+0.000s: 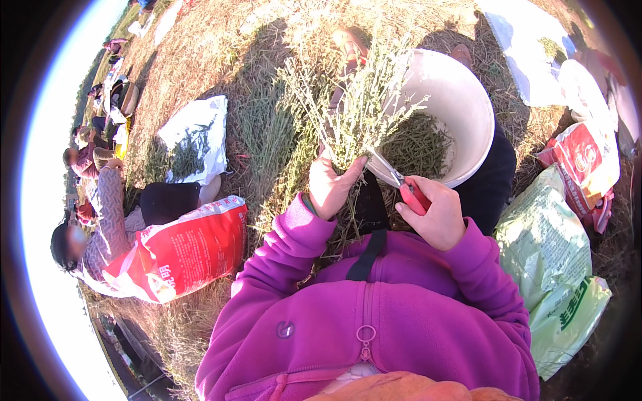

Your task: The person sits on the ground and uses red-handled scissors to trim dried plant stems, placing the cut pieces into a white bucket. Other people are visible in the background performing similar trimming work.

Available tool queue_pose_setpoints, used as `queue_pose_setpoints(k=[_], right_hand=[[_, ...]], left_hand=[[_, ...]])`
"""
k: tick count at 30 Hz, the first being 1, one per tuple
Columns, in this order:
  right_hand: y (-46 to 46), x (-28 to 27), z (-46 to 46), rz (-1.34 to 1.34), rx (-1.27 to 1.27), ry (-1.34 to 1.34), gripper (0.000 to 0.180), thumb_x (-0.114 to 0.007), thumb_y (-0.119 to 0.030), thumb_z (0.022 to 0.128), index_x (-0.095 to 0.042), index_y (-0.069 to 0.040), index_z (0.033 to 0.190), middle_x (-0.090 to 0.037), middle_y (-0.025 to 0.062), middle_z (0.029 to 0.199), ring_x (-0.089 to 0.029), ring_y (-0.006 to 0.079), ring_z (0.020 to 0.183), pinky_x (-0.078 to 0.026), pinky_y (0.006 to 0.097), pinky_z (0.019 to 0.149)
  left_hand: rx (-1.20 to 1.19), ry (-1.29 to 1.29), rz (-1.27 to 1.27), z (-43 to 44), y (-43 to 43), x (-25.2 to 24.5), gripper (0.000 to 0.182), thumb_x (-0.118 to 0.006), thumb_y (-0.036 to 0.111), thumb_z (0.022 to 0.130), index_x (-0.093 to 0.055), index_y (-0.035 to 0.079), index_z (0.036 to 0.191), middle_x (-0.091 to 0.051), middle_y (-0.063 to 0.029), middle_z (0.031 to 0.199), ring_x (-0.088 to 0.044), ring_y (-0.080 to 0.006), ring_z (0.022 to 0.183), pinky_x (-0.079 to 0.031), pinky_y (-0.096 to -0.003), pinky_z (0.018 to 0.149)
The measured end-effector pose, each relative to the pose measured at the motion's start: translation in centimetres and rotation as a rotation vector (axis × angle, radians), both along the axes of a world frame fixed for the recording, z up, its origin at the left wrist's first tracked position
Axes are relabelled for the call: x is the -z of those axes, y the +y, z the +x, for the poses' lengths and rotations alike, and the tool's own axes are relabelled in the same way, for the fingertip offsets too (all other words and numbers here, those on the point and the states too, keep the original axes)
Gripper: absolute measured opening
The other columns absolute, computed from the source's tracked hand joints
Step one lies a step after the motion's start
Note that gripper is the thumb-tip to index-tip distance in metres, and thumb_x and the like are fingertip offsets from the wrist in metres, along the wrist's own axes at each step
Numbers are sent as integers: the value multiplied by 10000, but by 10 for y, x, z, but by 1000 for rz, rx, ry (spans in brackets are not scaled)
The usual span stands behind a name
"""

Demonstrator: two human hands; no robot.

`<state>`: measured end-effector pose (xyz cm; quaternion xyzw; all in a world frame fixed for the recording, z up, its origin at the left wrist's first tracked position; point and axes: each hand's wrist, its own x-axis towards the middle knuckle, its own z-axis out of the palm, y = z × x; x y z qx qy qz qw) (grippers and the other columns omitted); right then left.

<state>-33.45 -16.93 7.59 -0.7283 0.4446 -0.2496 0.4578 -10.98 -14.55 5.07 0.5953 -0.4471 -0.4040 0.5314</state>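
A bunch of leafy green plant stems stands upright in my left hand, whose fingers and thumb close around its lower part. My right hand holds scissors with red handles, their metal blades pointing up and left at the base of the bunch. Just beyond my right hand, a white plastic bucket is tilted towards me between my legs. Cut green sprigs lie inside it. The bunch hides part of the bucket's left rim.
More cut plants lie on the dry grass left of the bunch. A red-and-white sack and a white sheet are at the left, beside a seated person. Green bags and a red bag lie at the right.
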Motion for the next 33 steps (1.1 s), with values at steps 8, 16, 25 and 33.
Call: queue_pose_setpoints(k=[8,16,25,33], right_hand=[[3,-2,-2,55,39,32,334,-747,-144,806,-697,10,1098,-712,185,873,-707,279,770,-539,324,744],[5,10,-10,339,109,-134,380,-739,-155,862,-674,45,1179,-721,82,885,-630,95,751,-520,263,729],[-5,-5,-1,732,107,-254,307,-704,-170,896,-675,53,1105,-645,27,720,-555,54,563,-451,230,528],[-7,16,2,380,112,-68,395,-748,-252,830,-702,46,1086,-714,169,820,-694,203,740,-524,337,722]], left_hand=[[-32,-10,-36,-3,-5,6,199,-669,-22,917,-656,7,1113,-694,-6,929,-601,-71,774,-498,-249,721],[-10,39,25,-4,-8,-2,197,-657,-20,912,-673,-20,1109,-716,-26,952,-619,-74,799,-509,-250,740],[-35,45,70,-8,-2,0,145,-666,9,920,-673,-6,1064,-695,-4,884,-592,-66,734,-489,-243,677],[-43,59,35,-10,-2,6,96,-686,14,916,-672,14,1011,-672,9,818,-567,-58,681,-467,-237,638]])
